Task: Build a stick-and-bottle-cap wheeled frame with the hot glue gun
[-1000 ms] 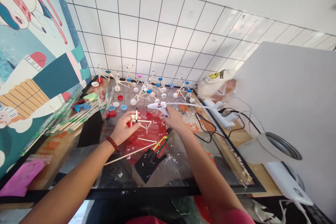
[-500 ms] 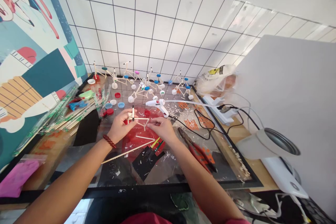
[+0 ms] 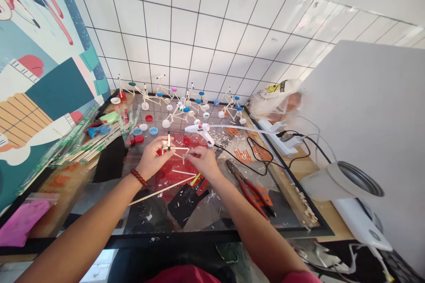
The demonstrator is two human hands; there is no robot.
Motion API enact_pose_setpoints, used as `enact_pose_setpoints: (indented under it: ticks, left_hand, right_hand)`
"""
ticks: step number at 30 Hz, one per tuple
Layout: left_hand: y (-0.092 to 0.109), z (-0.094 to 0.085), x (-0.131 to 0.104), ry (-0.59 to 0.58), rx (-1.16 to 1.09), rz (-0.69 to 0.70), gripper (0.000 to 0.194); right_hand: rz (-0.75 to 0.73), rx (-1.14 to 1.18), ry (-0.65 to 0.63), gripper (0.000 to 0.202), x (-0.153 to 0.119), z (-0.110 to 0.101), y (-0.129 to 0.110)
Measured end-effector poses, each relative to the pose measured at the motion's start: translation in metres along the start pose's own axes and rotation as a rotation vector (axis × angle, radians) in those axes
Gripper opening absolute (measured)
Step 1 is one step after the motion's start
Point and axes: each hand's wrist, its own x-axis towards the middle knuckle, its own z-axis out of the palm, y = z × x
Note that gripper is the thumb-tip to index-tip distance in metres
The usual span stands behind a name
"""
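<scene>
Between my two hands is a small frame of thin wooden sticks (image 3: pixel 181 148), with a black-tipped crosspiece at its left end. My left hand (image 3: pixel 155 155) is closed on that left end, thumb and fingers pinching it. At the other end, the fingers of my right hand (image 3: pixel 201 159) pinch the frame's right corner. Below the hands lie loose wooden sticks (image 3: pixel 162 191) on the glass tabletop. A white hot glue gun (image 3: pixel 200 131) rests just beyond my right hand. Farther back stand several small stick bicycles with bottle-cap wheels (image 3: pixel 186 109).
Red-handled pliers (image 3: pixel 250 190) lie right of my right forearm. Loose bottle caps (image 3: pixel 153 131) sit behind my left hand. Bundled sticks in wrappers (image 3: pixel 88 141) cover the left side. A power strip (image 3: pixel 279 137) and a lidless tub (image 3: pixel 327 181) stand at the right edge.
Both hands keep their grip on the stick frame, with the right fingers shifting slightly at its corner. The view has tilted a little; the table things look unmoved.
</scene>
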Motion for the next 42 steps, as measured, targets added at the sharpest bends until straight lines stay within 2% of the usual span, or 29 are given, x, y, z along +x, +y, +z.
enact_pose_setpoints:
  ticks: [42]
  left_hand:
    - [0.0013, 0.0013, -0.0025, -0.022, -0.043, -0.045, 0.016]
  right_hand:
    - [-0.026, -0.002, -0.018, 0.014, 0.0043, 0.0026, 0.0097]
